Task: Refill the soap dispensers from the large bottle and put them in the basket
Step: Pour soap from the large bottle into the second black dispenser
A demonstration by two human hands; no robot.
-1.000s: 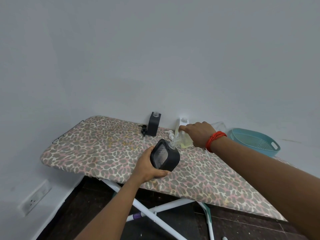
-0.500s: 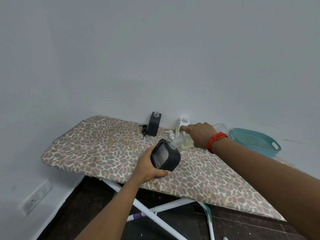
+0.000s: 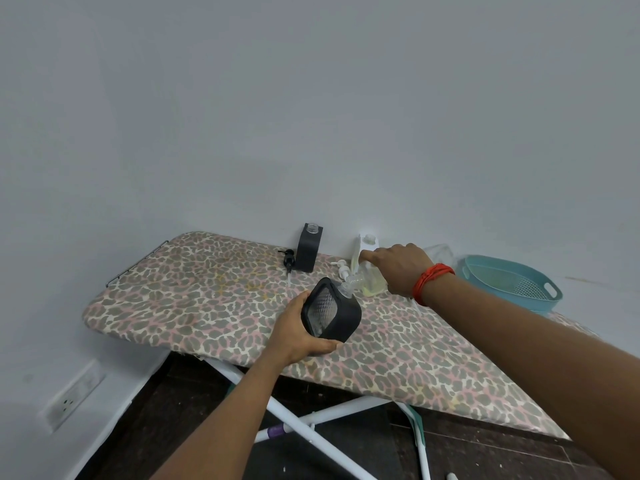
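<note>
My left hand (image 3: 298, 332) grips a black soap dispenser (image 3: 332, 311), tilted above the leopard-print ironing board (image 3: 207, 299). My right hand (image 3: 401, 268) holds the large clear bottle (image 3: 369, 280) with yellowish liquid tipped so its neck meets the dispenser's open mouth. A second black dispenser (image 3: 309, 247) without its pump stands at the back by the wall. Next to it stands a white dispenser (image 3: 367, 241), partly hidden behind my right hand. The teal basket (image 3: 509, 282) sits at the right end of the board.
A black pump head (image 3: 288, 260) lies beside the black dispenser and white pump heads (image 3: 343, 270) lie near the white one. A clear plastic item (image 3: 440, 252) lies behind my right wrist. White wall runs close behind the board; a wall socket (image 3: 71, 400) is low left.
Almost nothing differs. Both hands keep the same hold, with the bottle's neck still at the dispenser's mouth.
</note>
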